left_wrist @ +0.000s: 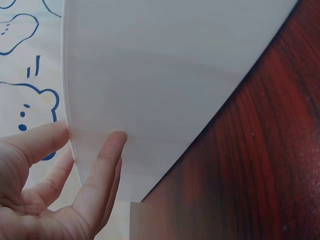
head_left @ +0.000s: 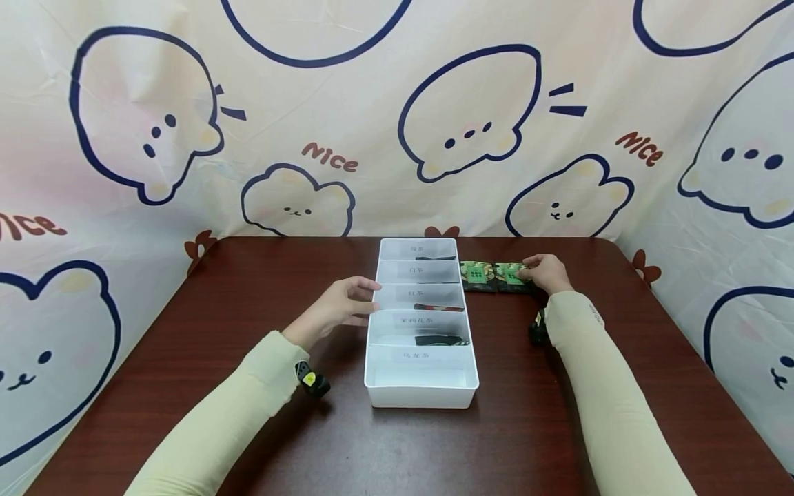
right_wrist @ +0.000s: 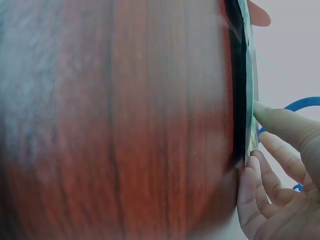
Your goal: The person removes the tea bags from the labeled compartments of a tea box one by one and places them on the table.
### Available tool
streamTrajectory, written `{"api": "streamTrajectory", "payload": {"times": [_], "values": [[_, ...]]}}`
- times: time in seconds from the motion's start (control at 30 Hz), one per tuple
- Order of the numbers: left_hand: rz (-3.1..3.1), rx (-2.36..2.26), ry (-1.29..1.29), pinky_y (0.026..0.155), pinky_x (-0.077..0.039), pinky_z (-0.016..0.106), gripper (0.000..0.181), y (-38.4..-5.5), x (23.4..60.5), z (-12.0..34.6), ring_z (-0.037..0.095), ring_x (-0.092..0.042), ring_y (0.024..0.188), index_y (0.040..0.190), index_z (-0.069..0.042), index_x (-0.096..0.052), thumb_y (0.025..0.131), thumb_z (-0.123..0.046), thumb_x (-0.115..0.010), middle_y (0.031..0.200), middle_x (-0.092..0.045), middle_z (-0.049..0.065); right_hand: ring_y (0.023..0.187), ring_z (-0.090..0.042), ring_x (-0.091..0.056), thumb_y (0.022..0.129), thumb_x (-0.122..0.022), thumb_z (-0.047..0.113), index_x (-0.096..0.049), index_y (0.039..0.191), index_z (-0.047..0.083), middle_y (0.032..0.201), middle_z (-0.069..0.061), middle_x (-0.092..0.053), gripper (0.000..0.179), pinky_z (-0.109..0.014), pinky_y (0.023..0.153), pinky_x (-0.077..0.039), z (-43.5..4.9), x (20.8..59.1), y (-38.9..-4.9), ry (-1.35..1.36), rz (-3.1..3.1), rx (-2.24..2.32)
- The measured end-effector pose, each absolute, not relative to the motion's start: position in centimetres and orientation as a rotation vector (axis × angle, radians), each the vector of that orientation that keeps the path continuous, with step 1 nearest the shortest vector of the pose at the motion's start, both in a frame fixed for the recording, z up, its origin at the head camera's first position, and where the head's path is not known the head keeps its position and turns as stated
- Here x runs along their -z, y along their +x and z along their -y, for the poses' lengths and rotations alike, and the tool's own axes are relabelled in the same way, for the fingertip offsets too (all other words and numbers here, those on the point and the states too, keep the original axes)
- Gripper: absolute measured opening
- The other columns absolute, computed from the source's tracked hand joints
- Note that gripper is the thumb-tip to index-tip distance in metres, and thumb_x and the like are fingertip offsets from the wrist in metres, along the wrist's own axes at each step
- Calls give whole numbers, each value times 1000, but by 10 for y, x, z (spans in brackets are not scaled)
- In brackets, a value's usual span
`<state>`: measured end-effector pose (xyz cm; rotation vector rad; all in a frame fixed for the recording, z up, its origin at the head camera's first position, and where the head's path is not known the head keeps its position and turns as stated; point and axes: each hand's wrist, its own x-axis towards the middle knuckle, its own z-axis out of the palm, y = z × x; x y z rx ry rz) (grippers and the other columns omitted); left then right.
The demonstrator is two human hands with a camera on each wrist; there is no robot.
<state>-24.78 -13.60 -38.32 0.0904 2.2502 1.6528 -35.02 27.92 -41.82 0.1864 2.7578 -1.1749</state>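
In the head view a long white box (head_left: 422, 397) with labelled compartments stands in the middle of the table. My left hand (head_left: 342, 303) is at its left side with fingers extended. In the left wrist view, the fingertips (left_wrist: 118, 137) rest against the box's outer wall, close to the rim. Two green-and-black sachets (head_left: 476, 274) lie side by side at the box's right, near the back. My right hand (head_left: 548, 273) pinches the outer end of the right sachet (head_left: 510, 272). In the right wrist view its thumb (right_wrist: 280, 120) lies on top of that edge.
Inside the box, thin dark packets show in several compartments, among them a black one (head_left: 440, 340) and a red-and-black one (head_left: 438, 308). The dark wooden table (head_left: 248, 275) ends at a patterned cloth (head_left: 372, 117) behind.
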Motion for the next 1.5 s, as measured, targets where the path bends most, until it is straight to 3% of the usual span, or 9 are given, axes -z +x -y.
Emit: {"api": "streamTrajectory", "payload": {"times": [0.43, 0.63, 0.9, 1.03, 1.2, 1.33, 1.5], "values": [[-2258, -1650, 91, 85, -56, 46, 44, -247, 383, 135, 29, -64, 98, 128, -6, -54, 88, -5, -69, 124, -55, 22, 112, -36, -52, 93, -63, 21, -52, 133, -3, 133, -25, -51, 48, -46, 93, -48, -284, 419, -350, 196, -2705, 1280], [-2248, -1654, 98, 88, -55, 49, 44, -248, 384, 135, 29, -64, 98, 129, -5, -53, 88, -5, -69, 125, -54, 22, 120, -36, -48, 97, -57, 26, -44, 140, -3, 141, -25, -44, 54, -49, 103, -45, -291, 419, -353, 223, -2584, 1503], [-2252, -1637, 91, 89, -54, 49, 44, -249, 384, 137, 30, -63, 101, 129, -7, -54, 88, -7, -70, 126, -54, 21, 129, -33, -45, 99, -53, 35, -43, 144, 5, 147, -17, -41, 55, -43, 104, -45, -285, 391, -349, 176, -2540, 1698], [-2253, -1640, 91, 88, -55, 48, 45, -249, 385, 138, 31, -63, 101, 129, -7, -54, 87, -7, -70, 126, -53, 22, 123, -27, -50, 97, -55, 40, -44, 142, 7, 138, -8, -49, 57, -42, 104, -45, -277, 372, -340, 33, -2547, 1758], [-2242, -1652, 96, 88, -55, 48, 46, -249, 386, 139, 31, -63, 101, 130, -7, -53, 88, -7, -70, 127, -53, 22, 106, -13, -57, 95, -59, 38, -50, 138, 7, 112, 11, -58, 53, -29, 90, -53, -260, 353, -321, -159, -2568, 1798], [-2241, -1654, 100, 88, -55, 48, 46, -249, 387, 139, 31, -63, 101, 130, -6, -53, 88, -7, -70, 127, -53, 22, 101, -11, -59, 95, -61, 33, -56, 132, 8, 108, 13, -61, 44, -21, 81, -54, -243, 344, -304, -315, -2556, 1814], [-2244, -1652, 105, 88, -55, 48, 45, -250, 388, 138, 31, -63, 101, 130, -6, -53, 88, -7, -70, 126, -53, 22, 100, -12, -59, 95, -62, 31, -60, 125, 8, 112, 8, -62, 38, -21, 78, -54, -222, 339, -281, -483, -2542, 1743]]}}
